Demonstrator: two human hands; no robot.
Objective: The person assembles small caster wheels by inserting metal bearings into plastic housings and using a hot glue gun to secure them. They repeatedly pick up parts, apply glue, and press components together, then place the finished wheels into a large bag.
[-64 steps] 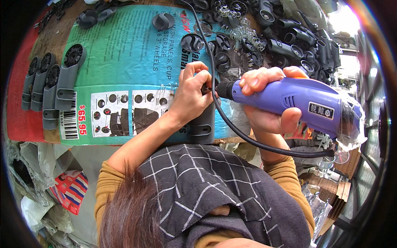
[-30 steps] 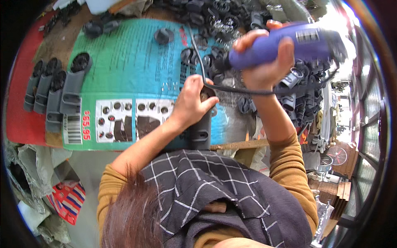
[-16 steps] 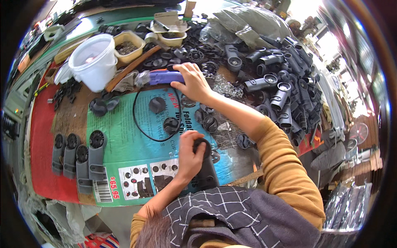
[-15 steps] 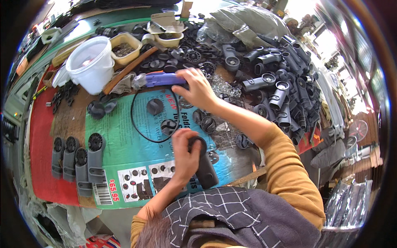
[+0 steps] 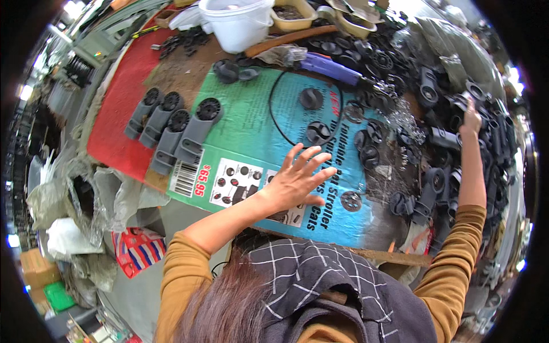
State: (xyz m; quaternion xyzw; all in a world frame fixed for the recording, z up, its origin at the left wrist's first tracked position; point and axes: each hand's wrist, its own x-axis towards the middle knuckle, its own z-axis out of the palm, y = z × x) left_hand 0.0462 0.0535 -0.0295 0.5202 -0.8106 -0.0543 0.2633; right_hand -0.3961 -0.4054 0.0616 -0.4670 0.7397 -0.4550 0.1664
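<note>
Right of a blue-and-green printed cardboard sheet (image 5: 240,123), the nearer right hand (image 5: 472,121) sits among dark grey tubular plastic housings (image 5: 493,137) heaped around its fingers, long axes jumbled, any pinch impossible to tell, while the left hand (image 5: 298,176) spreads empty fingers over the sheet.

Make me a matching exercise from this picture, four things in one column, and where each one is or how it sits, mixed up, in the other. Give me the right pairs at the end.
Things:
1. Left hand
2. Right hand
3. Purple power tool
4. White bucket

Places or states:
A. Lying along the far edge of the green-and-blue sheet
B. At the pile of dark parts on the right
C. Left of a yellow tub, by the picture's upper edge
D. Fingers spread, over the sheet

Pairs: 1-D, 2-B, 3-A, 4-C
</note>
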